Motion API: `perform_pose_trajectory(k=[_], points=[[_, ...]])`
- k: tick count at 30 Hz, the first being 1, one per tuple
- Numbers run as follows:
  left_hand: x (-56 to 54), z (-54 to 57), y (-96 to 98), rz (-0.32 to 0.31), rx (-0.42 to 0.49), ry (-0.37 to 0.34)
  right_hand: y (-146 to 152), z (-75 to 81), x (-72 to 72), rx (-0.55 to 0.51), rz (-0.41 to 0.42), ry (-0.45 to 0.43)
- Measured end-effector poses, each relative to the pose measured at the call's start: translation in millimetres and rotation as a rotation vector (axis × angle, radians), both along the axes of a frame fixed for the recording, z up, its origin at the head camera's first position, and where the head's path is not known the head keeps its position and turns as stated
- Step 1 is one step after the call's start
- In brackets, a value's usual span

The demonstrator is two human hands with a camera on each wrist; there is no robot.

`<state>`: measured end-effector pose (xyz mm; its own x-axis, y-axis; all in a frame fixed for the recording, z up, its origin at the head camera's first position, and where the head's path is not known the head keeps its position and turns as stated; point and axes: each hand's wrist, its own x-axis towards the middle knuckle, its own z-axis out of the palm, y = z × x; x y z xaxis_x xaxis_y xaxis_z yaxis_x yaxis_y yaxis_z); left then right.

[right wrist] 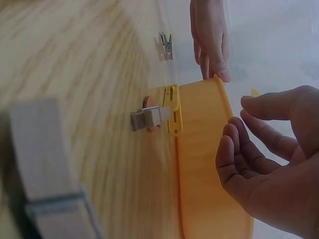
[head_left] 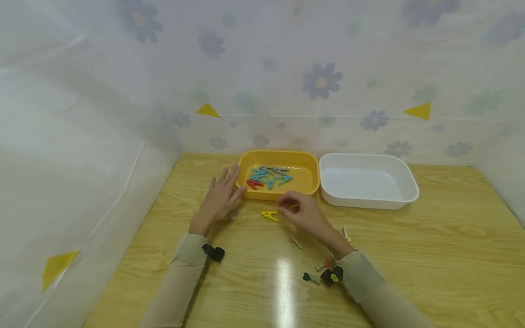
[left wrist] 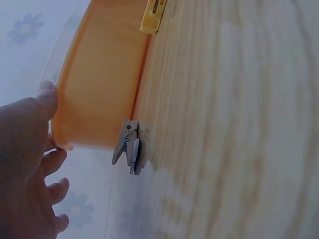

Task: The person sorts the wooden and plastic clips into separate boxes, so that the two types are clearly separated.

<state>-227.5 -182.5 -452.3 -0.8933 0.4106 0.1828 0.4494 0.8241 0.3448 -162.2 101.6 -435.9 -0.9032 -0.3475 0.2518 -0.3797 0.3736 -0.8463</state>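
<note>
My left hand [head_left: 219, 196] rests against the left end of the yellow tray [head_left: 283, 197], its fingers mostly straight and thumb at the front corner of the rim. Blue clothespins [head_left: 270, 182], grey ones [head_left: 280, 170] and a red clothespin [head_left: 254, 184] lie inside that tray. My right hand [head_left: 301, 212] hovers by its front wall, fingers loosely bent and nothing visible between thumb and fingertips. Beside it on the table is a yellow clothespin [head_left: 270, 216]. A small wooden clothespin [left wrist: 128, 144] lies below my left hand, near the tray corner.
The white tray [head_left: 369, 202] stands right of the yellow one. Several small wooden clothespins lie around my right forearm, among them one with an orange piece [head_left: 295, 242] and one with a dark green heart [head_left: 311, 279]. A flowered curtain [head_left: 321, 82] hangs behind the wooden table [head_left: 451, 255].
</note>
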Motion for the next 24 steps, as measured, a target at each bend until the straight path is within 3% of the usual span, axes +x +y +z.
perform_pose_trajectory(k=[10, 24], points=[[1.3, 0.3, -1.6, 0.006, -0.003, 0.005, -10, -15.0, 1.7, 0.079, -0.012, -0.006], [0.0, -1.0, -1.1, -0.009, 0.003, 0.016, -8, -21.4, -2.4, 0.151, -0.022, -0.125]])
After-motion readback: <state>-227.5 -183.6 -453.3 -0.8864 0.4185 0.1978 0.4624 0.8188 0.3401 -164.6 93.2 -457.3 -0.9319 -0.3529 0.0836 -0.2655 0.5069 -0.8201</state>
